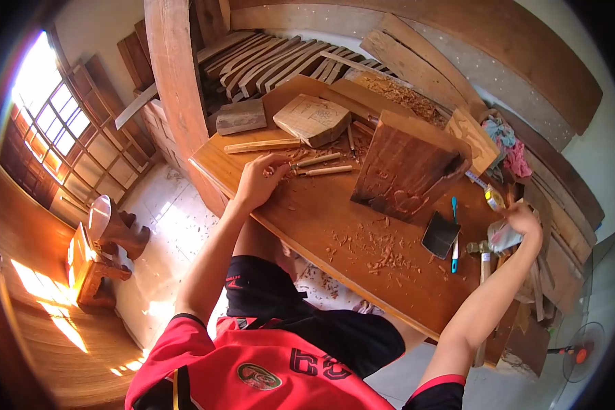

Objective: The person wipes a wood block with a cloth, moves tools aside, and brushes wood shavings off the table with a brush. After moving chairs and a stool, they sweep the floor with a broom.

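Note:
My left hand (262, 179) is at the left end of the wooden table (307, 225), fingers bent but apart, beside the metal ends of two wooden-handled carving chisels (319, 161). Whether its fingertips touch them is not clear. Over at the right edge, my right hand (523, 220) reaches out with fingers apart, close to a yellow tape measure (493, 198) and a crumpled clear plastic item (504, 237). A hammer (484, 263) lies just left of my right forearm. Between my hands stands a carved reddish-brown wood block (410, 167).
A dark flat pad (441, 234) and a blue-and-white pen-like tool (454, 239) lie right of the block. Wood shavings (383, 253) litter the tabletop. Behind are a pale block (312, 119), stacked curved slats (273, 65) and rags (506, 147). A fan (582, 354) stands lower right.

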`<state>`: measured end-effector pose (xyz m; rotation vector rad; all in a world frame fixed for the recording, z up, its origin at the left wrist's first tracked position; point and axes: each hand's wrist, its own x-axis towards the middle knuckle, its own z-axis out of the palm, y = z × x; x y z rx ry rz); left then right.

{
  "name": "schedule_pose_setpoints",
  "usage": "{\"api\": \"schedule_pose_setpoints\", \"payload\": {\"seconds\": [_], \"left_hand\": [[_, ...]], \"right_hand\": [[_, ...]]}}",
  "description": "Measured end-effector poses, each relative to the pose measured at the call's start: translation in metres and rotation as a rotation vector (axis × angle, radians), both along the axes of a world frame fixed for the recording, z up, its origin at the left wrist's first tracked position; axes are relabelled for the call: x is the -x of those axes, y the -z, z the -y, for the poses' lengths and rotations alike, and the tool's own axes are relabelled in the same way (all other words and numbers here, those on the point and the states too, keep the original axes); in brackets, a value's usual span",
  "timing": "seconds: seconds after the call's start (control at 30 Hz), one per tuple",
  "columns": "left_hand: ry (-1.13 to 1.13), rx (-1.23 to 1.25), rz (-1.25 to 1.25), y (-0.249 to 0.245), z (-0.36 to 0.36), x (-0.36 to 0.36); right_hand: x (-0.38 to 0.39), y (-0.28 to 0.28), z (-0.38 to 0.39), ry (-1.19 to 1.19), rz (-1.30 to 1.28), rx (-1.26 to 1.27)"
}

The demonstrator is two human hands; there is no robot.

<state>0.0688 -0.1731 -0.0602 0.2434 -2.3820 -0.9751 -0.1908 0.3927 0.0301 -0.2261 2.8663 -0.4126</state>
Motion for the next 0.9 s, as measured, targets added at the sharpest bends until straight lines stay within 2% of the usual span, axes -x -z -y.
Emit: {"api": "schedule_pose_setpoints", "payload": {"seconds": [0.03,0.13,0.23,0.3,0.33,0.4,0.47,0.5,0.57,0.63,0.67,0.7,0.73,0.77,0.8,0.83,0.87,0.9], "left_hand": [[-0.028,0.012,-0.023,0.001,-0.002,0.001],[-0.020,0.231,-0.081,-0.002,-0.009,-0.003],[-0.029,0.161,-0.047,-0.002,-0.010,0.000],[-0.105,0.017,0.015,-0.004,-0.016,0.000],[-0.149,-0.054,0.051,-0.004,-0.016,0.003],[-0.142,0.033,0.028,-0.001,-0.012,0.007],[-0.140,0.103,0.038,-0.001,-0.009,0.010],[-0.141,0.130,0.049,0.000,-0.006,0.011],[-0.136,0.133,0.074,-0.004,-0.006,0.009],[-0.092,0.180,0.087,-0.003,-0.011,0.011],[-0.067,0.232,0.092,-0.009,0.000,0.010],[-0.080,0.232,0.133,-0.012,0.002,0.008],[-0.079,0.230,0.162,-0.012,0.002,0.010],[-0.074,0.233,0.180,-0.012,0.002,0.018],[-0.090,0.220,0.200,-0.013,-0.003,0.023],[-0.113,0.216,0.222,-0.016,-0.005,0.024],[-0.130,0.217,0.251,-0.021,-0.006,0.021],[-0.135,0.205,0.266,-0.027,-0.008,0.022]], "right_hand": [[-0.009,-0.004,0.007,0.055,0.026,0.050],[-0.010,0.000,0.010,0.012,0.036,-0.038],[-0.006,0.013,0.009,-0.022,0.055,-0.063],[-0.007,0.020,0.011,-0.093,0.052,-0.119],[-0.013,0.015,0.022,-0.029,0.066,-0.088],[-0.024,0.003,0.041,0.091,0.121,-0.042],[-0.020,0.024,0.031,0.027,0.100,0.043],[-0.026,0.019,0.042,0.049,0.086,0.005],[-0.030,0.031,0.040,0.050,0.079,0.192],[-0.017,0.068,-0.009,-0.035,0.140,0.260],[-0.019,0.058,0.000,-0.191,0.106,0.106],[-0.026,0.033,0.025,-0.130,0.219,0.192],[-0.031,0.011,0.046,-0.156,0.164,0.102],[-0.031,0.023,0.033,-0.030,0.277,0.166],[-0.036,0.001,0.048,-0.054,0.241,0.147],[-0.041,-0.005,0.054,0.082,0.333,0.207],[-0.048,0.002,0.049,0.116,0.347,0.351],[-0.058,0.009,0.044,0.138,0.298,0.366]]}}
